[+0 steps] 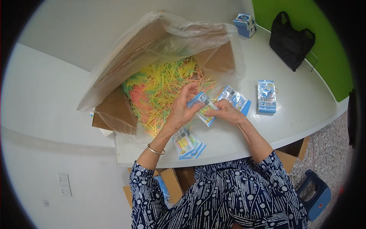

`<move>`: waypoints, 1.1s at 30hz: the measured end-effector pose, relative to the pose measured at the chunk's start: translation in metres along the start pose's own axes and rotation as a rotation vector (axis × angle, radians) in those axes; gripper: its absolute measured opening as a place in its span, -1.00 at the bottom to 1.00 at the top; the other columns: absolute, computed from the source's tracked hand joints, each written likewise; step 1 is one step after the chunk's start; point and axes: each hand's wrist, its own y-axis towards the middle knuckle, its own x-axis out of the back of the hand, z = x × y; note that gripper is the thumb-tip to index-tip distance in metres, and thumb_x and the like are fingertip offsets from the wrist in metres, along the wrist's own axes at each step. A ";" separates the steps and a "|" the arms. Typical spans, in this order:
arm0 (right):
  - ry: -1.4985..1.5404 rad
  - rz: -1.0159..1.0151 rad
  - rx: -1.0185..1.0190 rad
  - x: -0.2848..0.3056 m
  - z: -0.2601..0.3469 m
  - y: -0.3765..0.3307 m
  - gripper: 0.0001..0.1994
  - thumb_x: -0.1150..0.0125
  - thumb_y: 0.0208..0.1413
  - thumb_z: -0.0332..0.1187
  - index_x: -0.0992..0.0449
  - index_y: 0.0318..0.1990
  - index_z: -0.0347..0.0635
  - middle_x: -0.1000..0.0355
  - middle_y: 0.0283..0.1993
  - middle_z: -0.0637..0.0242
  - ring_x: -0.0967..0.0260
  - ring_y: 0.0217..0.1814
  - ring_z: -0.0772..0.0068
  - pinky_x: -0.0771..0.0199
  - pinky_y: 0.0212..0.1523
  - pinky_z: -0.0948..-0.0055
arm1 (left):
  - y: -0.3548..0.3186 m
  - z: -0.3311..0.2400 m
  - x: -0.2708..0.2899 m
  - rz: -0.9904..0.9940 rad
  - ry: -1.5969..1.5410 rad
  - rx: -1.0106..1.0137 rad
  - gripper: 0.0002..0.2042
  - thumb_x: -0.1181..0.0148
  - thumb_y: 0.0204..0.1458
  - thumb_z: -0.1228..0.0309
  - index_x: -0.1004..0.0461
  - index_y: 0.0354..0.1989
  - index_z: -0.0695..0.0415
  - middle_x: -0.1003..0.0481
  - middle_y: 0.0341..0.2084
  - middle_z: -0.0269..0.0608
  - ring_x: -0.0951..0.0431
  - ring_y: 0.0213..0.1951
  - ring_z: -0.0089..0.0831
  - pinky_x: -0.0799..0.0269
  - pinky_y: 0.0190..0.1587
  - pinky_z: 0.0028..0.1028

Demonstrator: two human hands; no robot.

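Observation:
Between my two hands is a small clear packet [199,99] with blue-and-white striped ends, tilted, with thin yellow-green sticks showing inside. My left hand [182,110] grips its left side with thumb and fingers. The right side is pinched by my right hand [228,113]. Just beyond my left hand, loose thin sticks [164,95] in yellow, pink and green fill an open cardboard box [114,110] lined with clear plastic. Flat packets [233,95] lie partly behind my right hand. Below my left wrist, a few packets [183,143] with coloured sticks overlap on the white table.
A stack of similar packets [266,96] sits to the right on the white table [289,110]. Farther back are small blue-and-white boxes [244,26] and a black bag [291,40]. Cardboard boxes [173,185] stand below the front edge, and a blue stool [318,196] is at lower right.

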 end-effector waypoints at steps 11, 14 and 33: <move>-0.547 -0.194 0.078 -0.002 0.062 -0.022 -0.57 -0.25 0.03 -0.20 -0.44 -0.07 -0.38 -0.48 -0.13 0.07 -0.41 -0.08 0.22 -0.36 -0.05 0.35 | -0.040 0.012 0.061 0.267 -0.124 0.287 -0.73 -0.25 -0.02 0.50 -0.40 -0.13 0.17 -0.44 -0.32 -0.44 -0.41 -0.26 -0.70 -0.34 -0.19 -0.64; -0.917 -0.536 0.275 0.026 0.038 -0.037 -0.56 -0.29 -0.03 -0.19 -0.45 -0.08 -0.37 -0.42 -0.08 0.06 -0.35 -0.04 0.10 -0.34 -0.03 0.27 | -0.069 0.041 0.070 0.303 -0.036 0.380 -0.69 -0.27 -0.04 0.49 -0.39 -0.10 0.20 -0.46 -0.33 -0.40 -0.43 -0.26 -0.65 -0.35 -0.20 -0.61; -1.230 -0.614 0.686 0.012 0.020 -0.037 -0.72 -0.30 -0.14 -0.47 -0.44 -0.21 -0.20 -0.34 -0.02 0.14 -0.29 -0.02 0.13 -0.22 -0.05 0.22 | 0.002 0.016 -0.016 -0.074 0.265 -0.155 -0.65 -0.28 -0.04 0.23 -0.48 -0.15 0.22 -0.48 -0.19 -0.13 -0.45 -0.10 -0.31 -0.34 -0.03 -0.38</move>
